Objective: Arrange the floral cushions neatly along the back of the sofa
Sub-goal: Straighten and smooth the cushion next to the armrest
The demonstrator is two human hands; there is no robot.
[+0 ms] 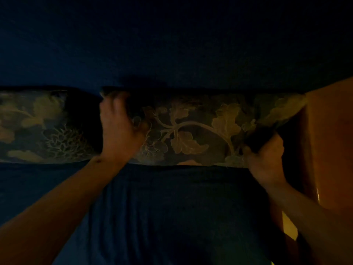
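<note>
My left hand (119, 129) grips the left end of the long dark cushion with pale leaf-and-vine print (191, 131), fingers curled over its upper corner and clamped on the fabric. My right hand (267, 159) is closed tight around the cushion's lower right corner, bunching the cloth there. The cushion lies lengthwise along the back of the deep blue fabric sofa (172, 217), its lower edge resting on the seat and its top edge against the backrest. The print shows a curling stem with broad scalloped leaves in dull gold on a grey-brown ground. Just to its left, past a shadowed gap, a second floral cushion of the same dark cloth with pale blooms (42, 127) stands against the backrest in line with the first. At the right end, touching the held cushion's upper corner, rises an orange-brown surface (330, 140); I cannot tell what it is. The room is very dim, and the sofa back above fades to near black.
</note>
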